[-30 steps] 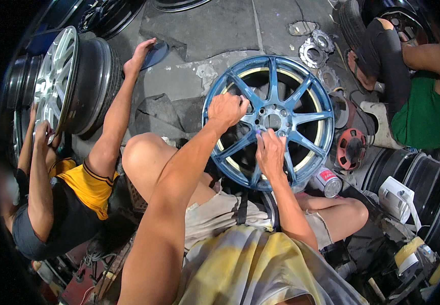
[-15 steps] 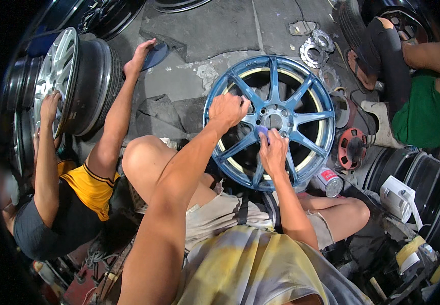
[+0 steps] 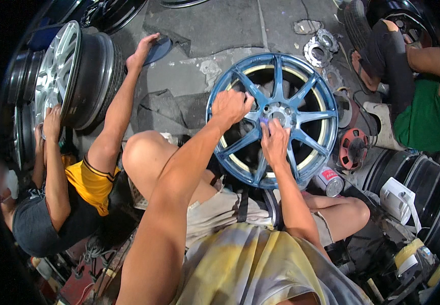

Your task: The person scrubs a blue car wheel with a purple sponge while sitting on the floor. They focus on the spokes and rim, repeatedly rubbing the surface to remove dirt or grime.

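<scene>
A blue wheel rim with several spokes lies face up before my crossed legs, with bare whitish patches around its inner lip. My left hand is closed over the rim's upper-left spokes, its curled fingertips partly hidden. Between the fingers of my right hand is a small purple pad, pressed against the face beside the hub hole. Most of the pad is covered by the fingers, so its exact kind does not show.
A can and a red round part stand right of the rim. On the left a person in yellow shorts handles a silver wheel. Another person in green sits at right, above stacked black rims.
My right hand has slid slightly upward with the pad, closer to the hub hole. My left hand stays at the same spokes. The left person's hand has moved lower on the silver wheel.
</scene>
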`<action>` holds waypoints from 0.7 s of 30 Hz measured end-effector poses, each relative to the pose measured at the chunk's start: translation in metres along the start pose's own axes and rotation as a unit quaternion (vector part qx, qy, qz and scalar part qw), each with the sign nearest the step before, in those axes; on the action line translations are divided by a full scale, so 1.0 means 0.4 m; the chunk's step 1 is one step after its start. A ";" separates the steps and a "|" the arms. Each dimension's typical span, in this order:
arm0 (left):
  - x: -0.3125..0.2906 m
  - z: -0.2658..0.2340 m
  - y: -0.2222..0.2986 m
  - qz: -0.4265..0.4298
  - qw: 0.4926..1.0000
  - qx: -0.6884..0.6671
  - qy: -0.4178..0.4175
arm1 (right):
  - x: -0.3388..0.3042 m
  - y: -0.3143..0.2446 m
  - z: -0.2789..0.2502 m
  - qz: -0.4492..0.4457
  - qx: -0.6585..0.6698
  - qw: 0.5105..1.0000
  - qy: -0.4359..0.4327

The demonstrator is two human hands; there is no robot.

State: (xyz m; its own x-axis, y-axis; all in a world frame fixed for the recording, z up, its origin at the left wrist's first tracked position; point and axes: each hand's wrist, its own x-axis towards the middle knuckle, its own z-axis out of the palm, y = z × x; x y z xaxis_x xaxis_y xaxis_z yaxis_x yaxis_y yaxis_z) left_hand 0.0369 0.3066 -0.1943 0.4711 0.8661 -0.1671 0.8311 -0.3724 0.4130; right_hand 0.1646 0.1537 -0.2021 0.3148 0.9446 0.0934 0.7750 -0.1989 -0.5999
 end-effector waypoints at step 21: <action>-0.001 -0.014 0.012 -0.012 0.999 0.011 -0.042 | -0.049 -0.020 -0.030 -0.015 -0.010 1.000 -0.017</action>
State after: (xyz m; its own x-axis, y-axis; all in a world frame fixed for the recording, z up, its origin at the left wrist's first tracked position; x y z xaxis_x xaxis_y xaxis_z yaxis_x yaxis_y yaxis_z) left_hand 0.0389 0.3063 -0.1872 0.4728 0.8446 -0.2512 0.8487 -0.3598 0.3875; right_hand 0.1587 0.1336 -0.1894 0.2720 0.9586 0.0842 0.7947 -0.1745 -0.5815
